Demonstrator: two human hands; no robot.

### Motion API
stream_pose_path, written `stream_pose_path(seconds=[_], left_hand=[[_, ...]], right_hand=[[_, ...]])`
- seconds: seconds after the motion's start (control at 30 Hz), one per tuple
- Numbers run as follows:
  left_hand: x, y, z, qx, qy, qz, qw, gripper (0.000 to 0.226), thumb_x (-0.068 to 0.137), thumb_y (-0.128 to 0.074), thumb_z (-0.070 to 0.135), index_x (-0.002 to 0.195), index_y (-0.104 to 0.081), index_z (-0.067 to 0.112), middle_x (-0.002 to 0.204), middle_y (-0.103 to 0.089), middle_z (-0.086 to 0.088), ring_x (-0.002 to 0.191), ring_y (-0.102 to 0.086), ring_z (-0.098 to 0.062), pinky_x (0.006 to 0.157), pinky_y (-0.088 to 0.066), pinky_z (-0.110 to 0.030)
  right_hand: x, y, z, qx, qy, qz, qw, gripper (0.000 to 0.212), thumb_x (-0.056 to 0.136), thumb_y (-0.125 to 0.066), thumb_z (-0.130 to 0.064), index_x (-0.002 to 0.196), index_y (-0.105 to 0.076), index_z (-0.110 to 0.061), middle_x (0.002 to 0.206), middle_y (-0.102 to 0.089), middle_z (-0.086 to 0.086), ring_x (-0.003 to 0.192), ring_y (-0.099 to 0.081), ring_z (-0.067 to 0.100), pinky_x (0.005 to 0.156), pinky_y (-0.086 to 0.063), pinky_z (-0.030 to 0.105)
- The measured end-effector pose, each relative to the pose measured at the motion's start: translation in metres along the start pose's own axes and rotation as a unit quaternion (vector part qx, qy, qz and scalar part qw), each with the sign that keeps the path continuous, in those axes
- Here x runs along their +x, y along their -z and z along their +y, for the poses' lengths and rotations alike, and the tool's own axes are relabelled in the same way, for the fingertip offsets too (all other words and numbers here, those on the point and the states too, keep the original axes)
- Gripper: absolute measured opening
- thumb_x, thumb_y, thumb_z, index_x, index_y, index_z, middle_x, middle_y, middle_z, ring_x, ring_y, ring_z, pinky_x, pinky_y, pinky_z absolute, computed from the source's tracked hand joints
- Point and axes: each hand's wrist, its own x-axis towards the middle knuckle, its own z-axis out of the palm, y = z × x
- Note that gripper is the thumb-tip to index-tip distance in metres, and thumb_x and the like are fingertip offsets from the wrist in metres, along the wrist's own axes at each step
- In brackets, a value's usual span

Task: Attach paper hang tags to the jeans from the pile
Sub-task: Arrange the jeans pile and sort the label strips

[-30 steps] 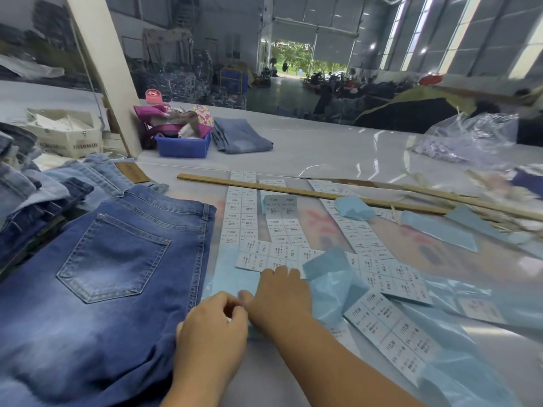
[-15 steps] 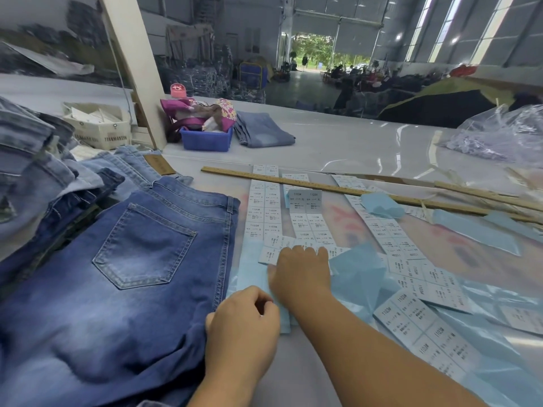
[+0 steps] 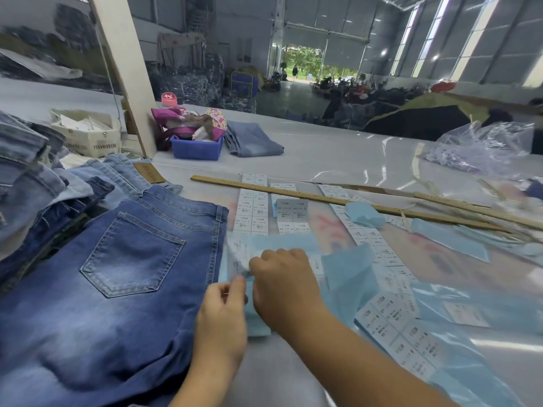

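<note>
Dark blue jeans (image 3: 117,274) lie flat at the left, back pocket up. To their right, sheets of white printed labels (image 3: 252,207) on pale blue backing paper cover the table. My right hand (image 3: 282,283) grips a blurred, lifted label strip (image 3: 239,255) beside the jeans' waistband. My left hand (image 3: 221,315) pinches the blue backing sheet (image 3: 257,318) just below that strip. A pile of jeans (image 3: 32,183) rises at the far left.
A long wooden ruler (image 3: 308,196) crosses the label sheets. Behind stand a blue bin (image 3: 197,148) of fabric, folded light jeans (image 3: 252,139), a white box (image 3: 88,136) and a post (image 3: 126,71). A clear plastic bag (image 3: 482,148) sits at the right.
My right hand went from lying flat on the labels to gripping a strip and lifting it off the backing. My left hand now pinches the blue sheet. The camera came closer.
</note>
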Motion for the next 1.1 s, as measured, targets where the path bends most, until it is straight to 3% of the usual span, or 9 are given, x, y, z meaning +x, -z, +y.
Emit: stream_pose_path(seconds=[0.1,0.2,0.37,0.43,0.6,0.73,0.87,0.97,1.1], left_hand=[[0.001,0.001,0.004,-0.076,0.069,-0.014,0.995,0.028,0.095,-0.058,0.043,0.1,-0.059,0.015,0.092,-0.071,-0.007,0.082,-0.069,-0.034,0.067,-0.045,-0.037],[-0.001,0.004,0.007,-0.144,0.093,-0.067,0.983,0.018,0.094,-0.062,0.029,0.105,-0.065,0.015,0.091,-0.074,-0.01,0.076,-0.069,-0.029,0.064,-0.049,-0.039],[-0.007,0.006,0.008,-0.125,0.064,-0.083,0.987,0.013,0.092,-0.061,0.006,0.097,-0.071,0.012,0.083,-0.077,-0.006,0.062,-0.069,-0.016,0.053,-0.051,-0.032],[-0.007,0.005,0.01,-0.142,0.075,-0.083,0.983,0.012,0.093,-0.061,0.005,0.095,-0.071,0.011,0.081,-0.077,-0.005,0.059,-0.071,-0.016,0.045,-0.051,-0.029],[-0.008,0.004,0.012,-0.181,0.095,-0.08,0.976,0.023,0.099,-0.052,0.015,0.091,-0.071,0.005,0.075,-0.075,-0.01,0.051,-0.068,-0.017,0.04,-0.049,-0.026],[-0.01,0.006,0.011,-0.152,0.055,-0.09,0.983,0.041,0.099,-0.039,0.016,0.083,-0.075,0.007,0.084,-0.076,-0.013,0.071,-0.073,-0.026,0.065,-0.057,-0.04],[-0.012,0.011,0.016,-0.1,0.05,-0.135,0.985,0.04,0.093,-0.037,0.009,0.08,-0.075,0.002,0.081,-0.073,-0.021,0.069,-0.067,-0.031,0.062,-0.051,-0.037],[-0.01,0.015,0.018,-0.042,0.049,-0.133,0.989,0.028,0.09,-0.045,0.008,0.086,-0.072,0.002,0.078,-0.072,-0.016,0.056,-0.056,-0.018,0.046,-0.044,-0.028],[-0.008,0.018,0.021,-0.032,0.08,-0.149,0.985,0.021,0.088,-0.05,0.005,0.076,-0.068,0.004,0.06,-0.063,-0.007,0.045,-0.049,-0.011,0.042,-0.04,-0.023]], right_hand=[[-0.018,0.013,-0.005,0.047,0.002,0.047,0.998,0.008,0.057,-0.063,-0.009,0.061,-0.063,-0.014,0.06,-0.058,0.005,0.056,-0.055,0.029,0.056,-0.045,0.037],[-0.036,0.014,-0.005,0.069,-0.003,0.04,0.997,0.01,0.058,-0.06,-0.01,0.063,-0.064,-0.018,0.063,-0.057,0.001,0.059,-0.054,0.026,0.056,-0.043,0.036],[-0.055,0.011,0.0,0.132,-0.046,-0.045,0.989,0.028,0.078,-0.041,-0.015,0.095,-0.061,-0.017,0.101,-0.055,0.001,0.092,-0.047,0.024,0.08,-0.037,0.035],[-0.056,0.013,0.001,0.161,-0.067,-0.07,0.982,0.029,0.079,-0.042,-0.02,0.102,-0.059,-0.019,0.107,-0.049,-0.001,0.098,-0.044,0.023,0.087,-0.038,0.036],[-0.059,0.012,-0.001,0.263,-0.112,-0.064,0.956,0.029,0.082,-0.051,-0.043,0.107,-0.057,-0.028,0.098,-0.048,-0.014,0.095,-0.047,0.009,0.089,-0.042,0.029],[-0.061,0.012,0.002,0.322,-0.139,-0.087,0.932,0.042,0.07,-0.06,-0.062,0.103,-0.053,-0.036,0.091,-0.048,-0.021,0.088,-0.047,-0.001,0.076,-0.04,0.018],[-0.059,0.015,0.011,0.395,-0.161,-0.146,0.892,0.053,0.055,-0.06,-0.074,0.098,-0.055,-0.044,0.097,-0.052,-0.02,0.082,-0.05,-0.008,0.07,-0.04,0.014],[-0.059,0.012,0.016,0.418,-0.181,-0.141,0.879,0.038,0.07,-0.061,-0.069,0.098,-0.058,-0.042,0.097,-0.056,-0.015,0.08,-0.053,-0.002,0.075,-0.043,0.017],[-0.059,0.007,0.018,0.396,-0.198,-0.114,0.889,0.019,0.085,-0.065,-0.051,0.097,-0.061,-0.036,0.094,-0.058,-0.014,0.079,-0.053,0.0,0.076,-0.045,0.021]])
